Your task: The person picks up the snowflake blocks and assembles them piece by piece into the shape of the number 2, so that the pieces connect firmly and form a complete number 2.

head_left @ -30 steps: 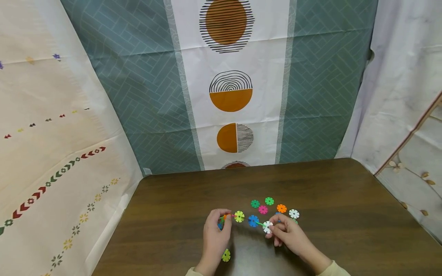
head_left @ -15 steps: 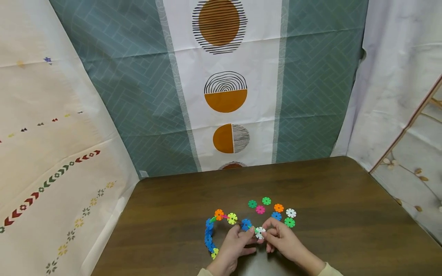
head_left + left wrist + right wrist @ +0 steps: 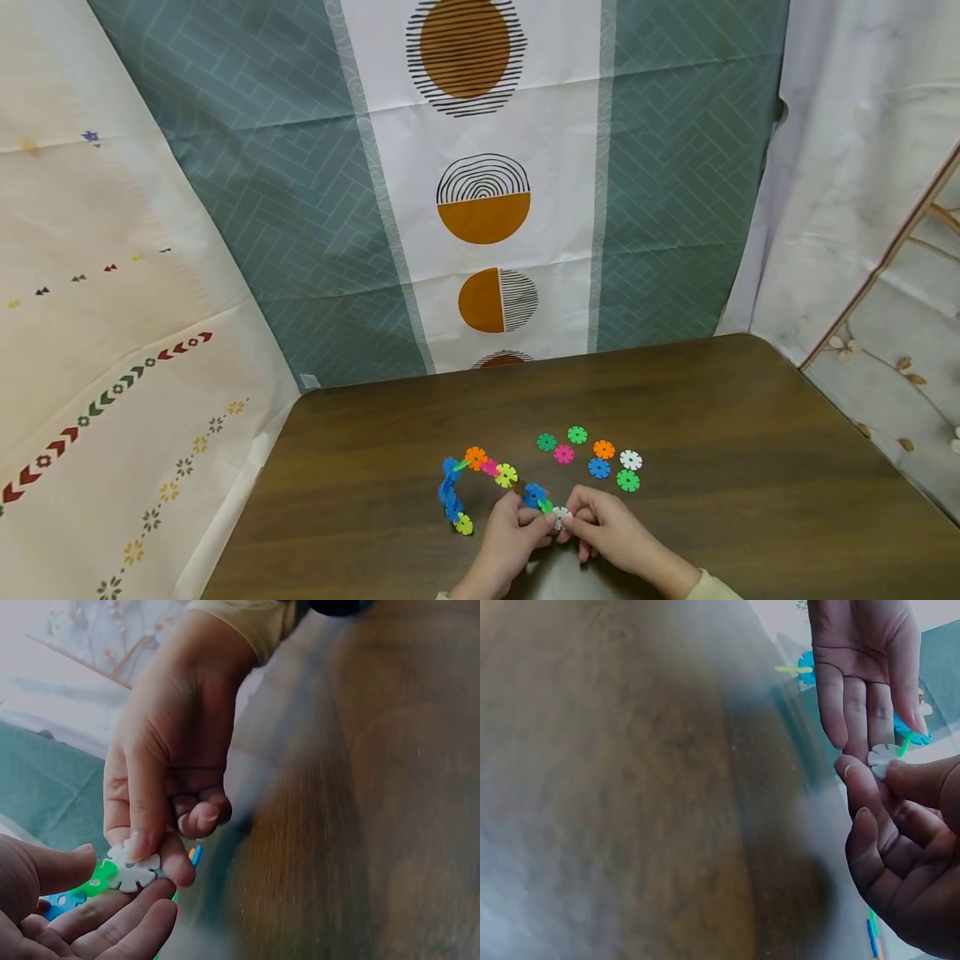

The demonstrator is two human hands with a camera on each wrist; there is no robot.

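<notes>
A chain of notched plastic interlocking discs curves over the table in the head view. Its far end has a yellow disc (image 3: 464,523), then several blue discs (image 3: 449,493). An orange disc (image 3: 476,457), a pink one and a lime-yellow disc (image 3: 506,476) follow, leading to a blue disc (image 3: 535,496) beside my left hand (image 3: 504,546). That hand holds the chain at a green disc (image 3: 95,882), thumb above and fingers beneath. My right hand (image 3: 618,535) pinches the white disc (image 3: 135,875) at the chain's near end between thumb and index finger. The white disc meets the green one.
Loose discs lie beyond my right hand: a white disc (image 3: 631,460), a blue disc (image 3: 599,468), an orange disc (image 3: 603,450), a pink disc (image 3: 564,454) and several green ones (image 3: 628,481). The brown wooden table (image 3: 360,517) ends at a patterned cloth (image 3: 480,250).
My left hand has left the chain's orange part and moved right to the green disc beside the white one. Both hands have drawn together and slightly nearer, with the right still pinching the white disc.
</notes>
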